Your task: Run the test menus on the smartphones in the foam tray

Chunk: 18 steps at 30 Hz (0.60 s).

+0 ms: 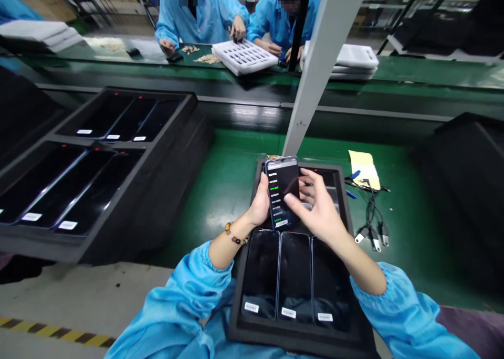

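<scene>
A smartphone (281, 186) with a lit screen of white and green text lines is held upright above a black foam tray (260, 333). My left hand (260, 201) grips it along its left edge, thumb at the side. My right hand (317, 204) is at its right, fingers apart, with the thumb over the lower part of the screen; whether the thumb touches the glass I cannot tell. Below, the tray's near row holds three dark phones (294, 275) with white labels. The far part of the tray is partly hidden by my hands and the held phone.
At left stands a stack of black foam trays (165, 186) with several phones. Right of my tray lie a yellow paper (364, 167), blue pens (352, 193) and cables (370, 207). A metal post (315, 81) rises ahead. Across the line, co-workers handle a white tray (252, 65).
</scene>
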{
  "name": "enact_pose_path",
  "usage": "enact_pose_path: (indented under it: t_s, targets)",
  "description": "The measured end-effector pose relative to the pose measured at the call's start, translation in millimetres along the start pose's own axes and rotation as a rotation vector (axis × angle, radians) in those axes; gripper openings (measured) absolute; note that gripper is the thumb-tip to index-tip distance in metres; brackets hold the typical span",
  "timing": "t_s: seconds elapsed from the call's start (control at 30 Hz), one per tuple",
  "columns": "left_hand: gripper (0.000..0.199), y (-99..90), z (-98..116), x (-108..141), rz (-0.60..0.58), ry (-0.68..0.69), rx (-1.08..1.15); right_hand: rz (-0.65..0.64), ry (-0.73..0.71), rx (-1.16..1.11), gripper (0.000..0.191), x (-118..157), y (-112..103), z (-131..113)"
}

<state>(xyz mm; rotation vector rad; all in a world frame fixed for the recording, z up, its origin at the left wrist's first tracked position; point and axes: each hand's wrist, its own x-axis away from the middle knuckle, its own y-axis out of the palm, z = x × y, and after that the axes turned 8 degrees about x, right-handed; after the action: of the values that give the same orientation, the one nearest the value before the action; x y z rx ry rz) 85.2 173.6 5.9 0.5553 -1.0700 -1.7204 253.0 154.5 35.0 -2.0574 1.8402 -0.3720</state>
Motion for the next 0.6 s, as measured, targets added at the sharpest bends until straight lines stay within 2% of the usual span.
enact_pose_path:
  t_s: [0.07, 0.1, 0.2, 0.3, 0.37, 0.43, 0.53, 0.6]
  targets:
    - [0.077, 2.5, -5, 1, 0.008, 0.021, -0.023, -0.038, -0.011, 0.14, 0.118, 10, 5, 1]
    - [0.078, 3.1, -8, 1, 0.005, 0.037, -0.044, -0.046, -0.019, 0.199, 0.127, 15, 6, 1]
    - [0.089, 1.7, -22, 5, -0.054, 0.075, -0.16, -0.026, -0.027, 0.313, 0.133, 29, -1, -2]
    - [0.095, -3.5, -31, 11, -0.148, -0.001, -0.274, -0.106, 0.046, 0.293, 0.133, 44, -34, -14]
    - [0.091, -6.9, -30, 11, -0.207, -0.05, -0.337, -0.222, 0.128, 0.215, 0.128, 53, -70, -24]
    - [0.094, -8.6, -25, 8, -0.252, -0.033, -0.415, -0.268, 0.208, 0.153, 0.12, 61, -119, -31]
    - [0.098, -9.3, -8, -1, -0.179, 0.058, -0.48, -0.113, 0.317, 0.223, 0.116, 61, -216, -30]
    - [0.095, -11.4, 6, -8, -0.068, 0.141, -0.501, 0.091, 0.408, 0.409, 0.119, 51, -291, -20]
